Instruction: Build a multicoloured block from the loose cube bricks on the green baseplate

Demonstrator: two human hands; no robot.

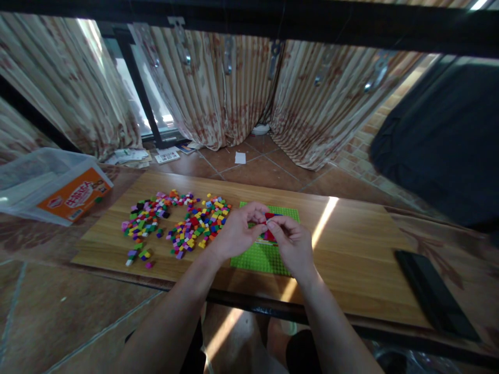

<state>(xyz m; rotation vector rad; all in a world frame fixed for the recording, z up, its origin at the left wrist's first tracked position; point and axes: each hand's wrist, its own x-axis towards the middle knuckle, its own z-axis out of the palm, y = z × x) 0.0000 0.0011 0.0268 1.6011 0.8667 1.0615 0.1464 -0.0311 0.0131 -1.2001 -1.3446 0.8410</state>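
My left hand [242, 228] and my right hand [293, 243] meet over a bright green studded baseplate [257, 261]. Their thumbs and fingertips are pinched close together around small building bricks [268, 216], with red and some blue showing between the fingers. The exact shape of what each hand grips is mostly hidden. Below the fingertips, a low build of red, pink and pale bricks [268, 237] sits on the baseplate, partly covered by my hands.
Loose bricks in many colours [195, 223] lie spread to the left on the wooden tabletop [358, 249]. A clear plastic bin [39, 182] with an orange label stands at the far left. A flat black object [434, 293] rests at the right edge. Curtains [210, 93] hang beyond.
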